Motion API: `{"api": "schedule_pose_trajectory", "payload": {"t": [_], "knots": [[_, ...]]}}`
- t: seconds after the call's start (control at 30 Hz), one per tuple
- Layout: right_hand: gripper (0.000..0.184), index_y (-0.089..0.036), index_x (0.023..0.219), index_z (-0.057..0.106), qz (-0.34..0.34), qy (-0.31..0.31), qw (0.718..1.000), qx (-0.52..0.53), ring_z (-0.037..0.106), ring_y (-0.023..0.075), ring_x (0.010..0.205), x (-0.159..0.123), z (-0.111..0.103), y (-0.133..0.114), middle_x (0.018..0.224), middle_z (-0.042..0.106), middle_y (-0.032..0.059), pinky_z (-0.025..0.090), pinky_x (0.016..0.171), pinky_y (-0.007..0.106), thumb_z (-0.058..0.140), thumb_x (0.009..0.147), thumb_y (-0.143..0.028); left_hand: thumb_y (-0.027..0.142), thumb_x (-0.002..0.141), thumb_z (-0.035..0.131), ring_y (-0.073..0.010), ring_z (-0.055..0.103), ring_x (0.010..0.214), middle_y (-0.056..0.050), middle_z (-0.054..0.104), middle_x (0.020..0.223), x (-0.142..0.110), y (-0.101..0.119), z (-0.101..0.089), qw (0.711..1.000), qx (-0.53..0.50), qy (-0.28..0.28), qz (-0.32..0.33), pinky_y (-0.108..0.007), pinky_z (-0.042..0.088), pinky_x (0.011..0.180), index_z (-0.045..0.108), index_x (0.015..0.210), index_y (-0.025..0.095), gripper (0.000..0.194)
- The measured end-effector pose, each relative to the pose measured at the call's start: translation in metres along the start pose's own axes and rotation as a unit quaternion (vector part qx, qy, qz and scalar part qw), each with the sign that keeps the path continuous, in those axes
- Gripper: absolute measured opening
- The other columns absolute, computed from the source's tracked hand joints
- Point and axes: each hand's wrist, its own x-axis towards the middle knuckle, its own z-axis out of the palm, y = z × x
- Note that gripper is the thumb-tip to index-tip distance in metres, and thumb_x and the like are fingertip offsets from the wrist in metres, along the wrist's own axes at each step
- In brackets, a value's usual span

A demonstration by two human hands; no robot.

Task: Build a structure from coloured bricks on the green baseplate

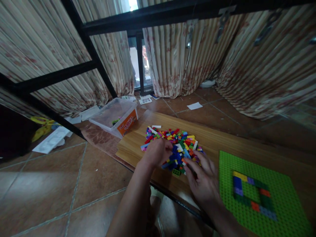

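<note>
— Head view: which step is shown?
— Loose bricks, heaped on the board, are apparently being searched by both hands.
— How are the fingers set?
— Those of the left hand are curled; those of the right hand are parted. Whether a brick is gripped cannot be told.
— And next?
— One brick would need to be pinched free, presumably for the ring on the plate.

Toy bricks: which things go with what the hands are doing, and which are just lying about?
Probably in the job:
brick pile
green baseplate with its brick outline
clear tub

Probably lying about:
white sheet on the floor
white moulded piece
yellow thing
</note>
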Motion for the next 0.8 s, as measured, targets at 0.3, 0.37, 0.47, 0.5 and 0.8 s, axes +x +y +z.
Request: {"api": "schedule_pose_trajectory", "payload": {"t": [0.3,0.37,0.47,0.5,0.8], "knots": [[0.025,-0.024,0.112,0.067,-0.001,-0.019,1.000,-0.001,0.045,0.0322,0.127,-0.001,0.003,-0.004,0.140,0.049,0.0101,0.041,0.101,0.054,0.054,0.091,-0.029,0.009,0.075,0.053,-0.0167,0.065,0.081,0.000,0.074,0.087,0.001,-0.003,0.004,0.991,-0.082,-0.068,0.076,-0.021,0.048,0.071,0.076,0.089,0.022,0.030],[0.024,-0.024,0.111,0.068,0.007,-0.023,1.000,-0.016,0.045,0.0325,0.127,-0.001,0.002,-0.003,0.140,0.049,0.0101,0.042,0.101,0.054,0.055,0.091,-0.029,0.007,0.076,0.050,-0.0161,0.065,0.076,-0.001,0.073,0.083,0.000,-0.009,-0.001,0.995,-0.078,-0.036,0.043,-0.021,0.047,0.069,0.076,0.090,0.021,0.032],[0.024,-0.024,0.111,0.068,0.019,-0.024,0.999,-0.035,0.045,0.0325,0.126,0.000,0.000,-0.003,0.139,0.050,0.0103,0.042,0.100,0.054,0.054,0.092,-0.030,0.013,0.082,0.048,-0.0164,0.063,0.070,-0.002,0.072,0.077,0.000,-0.019,-0.010,0.998,-0.038,0.046,-0.037,-0.023,0.044,0.065,0.076,0.089,0.019,0.029],[0.025,-0.024,0.112,0.067,0.018,-0.025,0.999,-0.038,0.045,0.0326,0.126,0.000,-0.001,-0.004,0.139,0.049,0.0106,0.041,0.101,0.054,0.054,0.092,-0.030,0.016,0.084,0.048,-0.0168,0.063,0.069,-0.003,0.071,0.076,-0.001,-0.021,-0.013,0.995,-0.022,0.072,-0.060,-0.024,0.043,0.064,0.076,0.089,0.019,0.028],[0.030,-0.028,0.121,0.064,-0.045,-0.060,0.997,-0.019,0.038,0.0345,0.134,0.003,0.004,-0.021,0.149,0.041,0.0101,0.033,0.107,0.061,0.053,0.093,-0.033,0.014,0.076,0.058,-0.0169,0.061,0.067,-0.002,0.070,0.071,-0.002,-0.019,-0.013,0.996,-0.030,0.051,-0.064,-0.024,0.044,0.064,0.076,0.085,0.020,0.021]]}}
